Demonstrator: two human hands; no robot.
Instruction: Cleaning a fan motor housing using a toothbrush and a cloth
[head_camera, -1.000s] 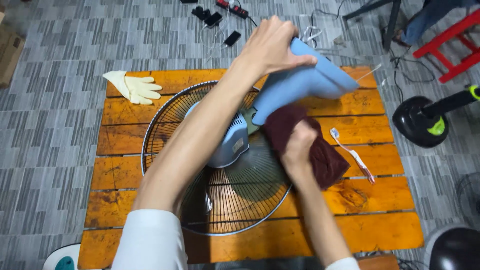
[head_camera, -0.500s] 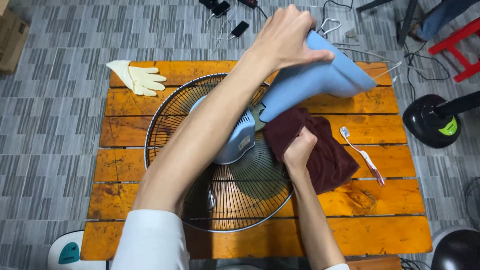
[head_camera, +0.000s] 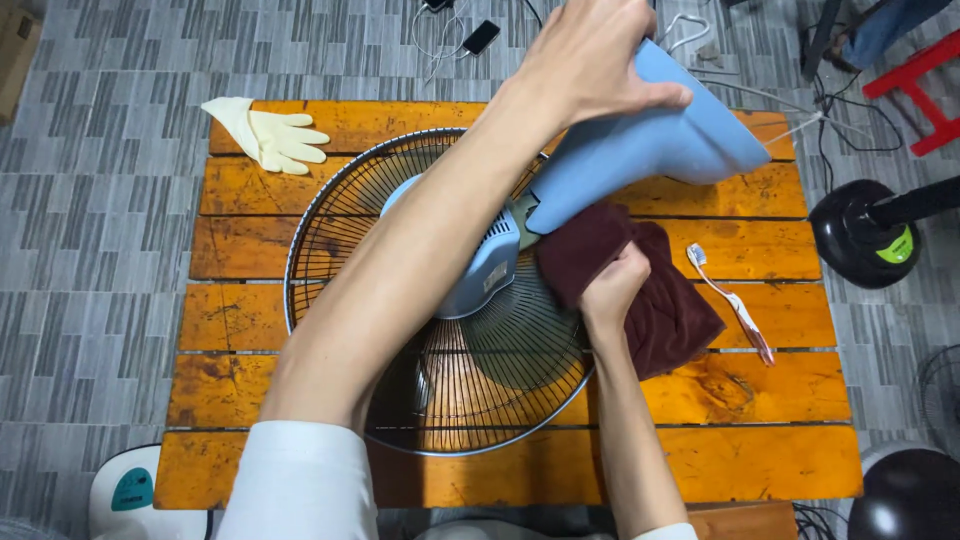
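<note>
Right hand (head_camera: 612, 290) slides the soft rag (head_camera: 650, 290) lower, fingers clenched on it, while left hand (head_camera: 590, 60) grips the stiff blue fan neck (head_camera: 660, 155).

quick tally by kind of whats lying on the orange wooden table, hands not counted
fan with wire guard and blue neck: 1, the left hand grips its neck
dark red cloth: 1, under the right hand
pale rubber glove: 1
toothbrush: 1
total on the table: 4
</note>
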